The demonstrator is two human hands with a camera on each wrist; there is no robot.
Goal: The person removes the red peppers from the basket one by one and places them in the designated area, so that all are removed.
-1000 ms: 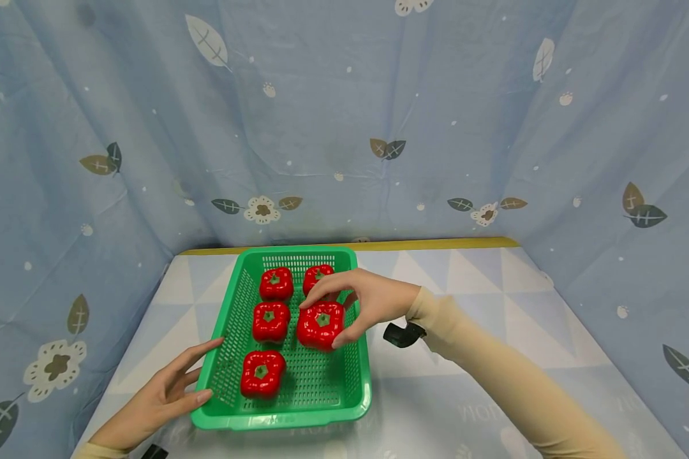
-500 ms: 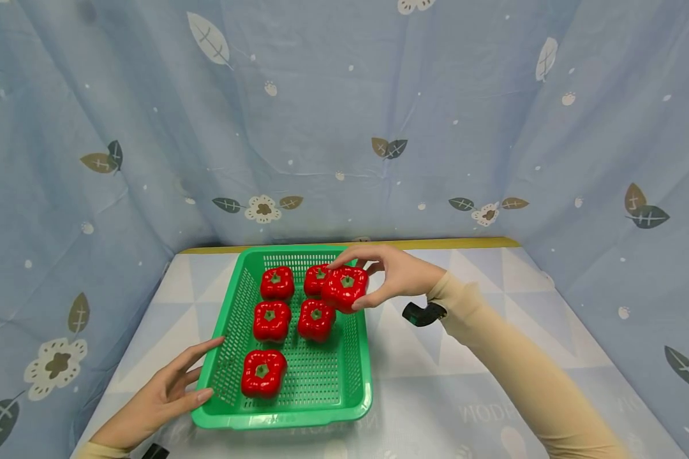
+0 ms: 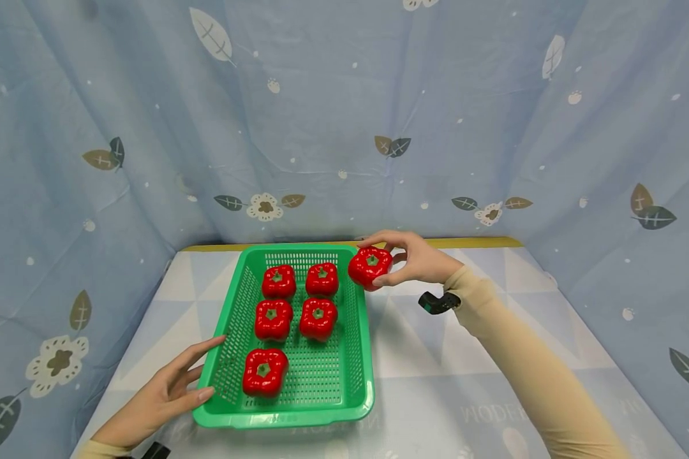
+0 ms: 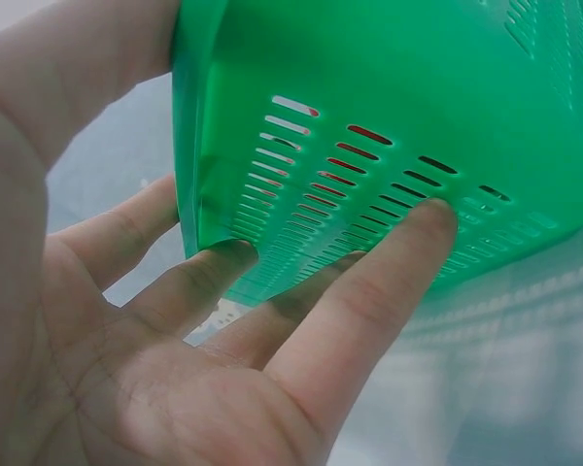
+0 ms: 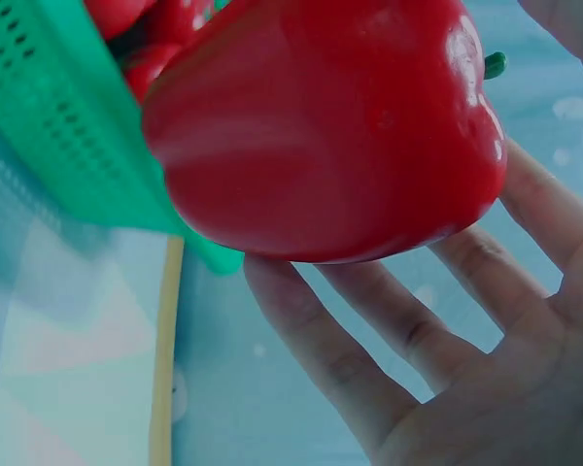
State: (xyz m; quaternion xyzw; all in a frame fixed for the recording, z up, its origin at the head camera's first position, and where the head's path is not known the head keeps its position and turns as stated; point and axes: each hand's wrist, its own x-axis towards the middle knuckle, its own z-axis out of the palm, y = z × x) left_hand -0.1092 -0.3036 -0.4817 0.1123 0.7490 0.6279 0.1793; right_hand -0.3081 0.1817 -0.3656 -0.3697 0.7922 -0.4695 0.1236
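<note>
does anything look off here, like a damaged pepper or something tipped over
Nothing stands out. Five red bell peppers sit stem up in the green basket, none visibly damaged or tipped; their two columns lack one at the near right. The right hand holds a sixth pepper near the basket's far right corner.

A blue curtain [image 3: 333, 95] printed with leaves [image 3: 211, 35] and flowers [image 3: 265, 207] hangs behind and on both sides of a table [image 3: 430, 395]. Pale triangles [image 3: 476, 274] pattern its top, and a mustard strip [image 3: 476, 243] lines the far edge.
</note>
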